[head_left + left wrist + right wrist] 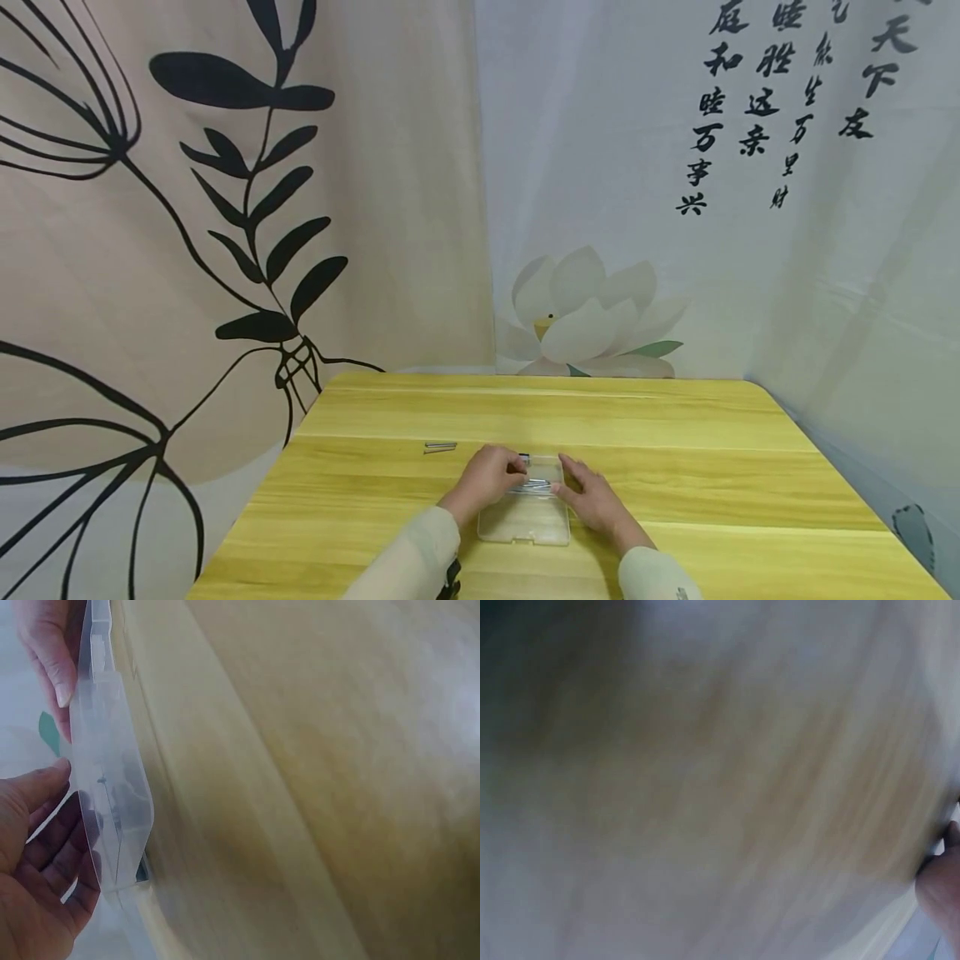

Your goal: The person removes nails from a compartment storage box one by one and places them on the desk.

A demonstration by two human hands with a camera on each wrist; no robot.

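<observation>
Left hand (489, 478), right hand (596, 500), clear box (525, 520) between

Soft, fairly even light brightens the yellow table (712, 492) in the head view, with gentle shading in the folds of the curtain (412, 208) and faint shadows near the sleeves (412, 554). The left wrist view is hazier, pale glare whitening the table's surface at the right edge. Dimmer still, the right wrist view is heavily smeared by blur, darkest at upper left, the grain reduced to streaks.
</observation>
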